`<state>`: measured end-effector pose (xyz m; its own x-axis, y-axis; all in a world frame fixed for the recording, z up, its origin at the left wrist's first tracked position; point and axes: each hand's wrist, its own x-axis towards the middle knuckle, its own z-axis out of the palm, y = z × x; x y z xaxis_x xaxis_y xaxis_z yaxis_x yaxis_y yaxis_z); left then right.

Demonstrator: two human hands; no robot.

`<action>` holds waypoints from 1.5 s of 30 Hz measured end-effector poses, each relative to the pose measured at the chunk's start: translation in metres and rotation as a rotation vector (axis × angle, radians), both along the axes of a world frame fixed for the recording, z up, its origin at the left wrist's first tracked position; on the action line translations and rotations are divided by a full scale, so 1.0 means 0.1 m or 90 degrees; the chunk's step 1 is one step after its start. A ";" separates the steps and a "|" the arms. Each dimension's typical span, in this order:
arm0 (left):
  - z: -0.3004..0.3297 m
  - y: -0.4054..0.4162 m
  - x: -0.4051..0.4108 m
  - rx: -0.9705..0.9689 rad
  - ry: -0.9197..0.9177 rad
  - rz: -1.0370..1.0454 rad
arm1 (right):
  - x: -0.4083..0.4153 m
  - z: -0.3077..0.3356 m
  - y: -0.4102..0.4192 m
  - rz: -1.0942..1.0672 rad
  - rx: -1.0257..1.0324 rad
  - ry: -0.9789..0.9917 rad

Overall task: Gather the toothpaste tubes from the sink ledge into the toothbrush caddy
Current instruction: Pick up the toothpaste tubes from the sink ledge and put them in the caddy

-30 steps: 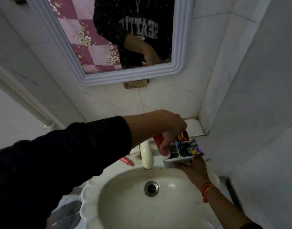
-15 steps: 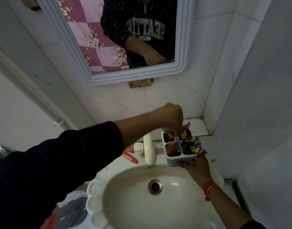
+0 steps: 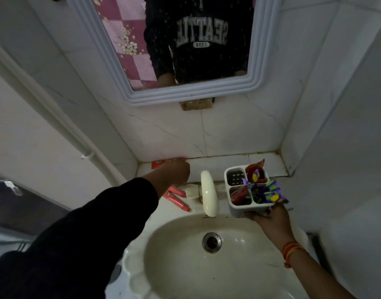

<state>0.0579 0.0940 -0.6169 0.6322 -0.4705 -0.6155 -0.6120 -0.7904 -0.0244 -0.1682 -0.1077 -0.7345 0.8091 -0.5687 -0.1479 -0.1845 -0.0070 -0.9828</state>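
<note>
white-tiled bathroom corner, dim, with a mirror above the sink and a narrow sink ledge along the back wall.

still on the ledge: two red toothpaste tubes lying flat left of the cream tap, side by side, long axes running diagonally from back-left toward front-right, caps toward the basin. one more flat red pack against the wall at the ledge's back-left corner, partly hidden; cannot tell whether tube or carton.

left hand reaching across to that back-left corner, fingers curled downward over the ledge between the flat pack and the two tubes. fingertips hidden behind the knuckles, so cannot tell whether pinching anything or merely touching. clearly the nearer hand to all the remaining red items; tubes just below and beside it, toward the wearer.

right hand cupped under the front edge of the white toothbrush caddy, fingers wrapped beneath, holding it up at the right end of the ledge, just right of the tap. caddy divided in four: back-left compartment empty, the others stuffed with red and purple-yellow packs.

judging by layout, next pickup falls to the left hand, then a carry rightward past the tap to the caddy; tap spout sits squarely in that path.
</note>
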 end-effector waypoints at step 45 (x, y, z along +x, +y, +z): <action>0.91 -0.51 -0.29 -0.284 0.081 0.125 | 0.00 0.16 0.09 -0.018 0.064 0.001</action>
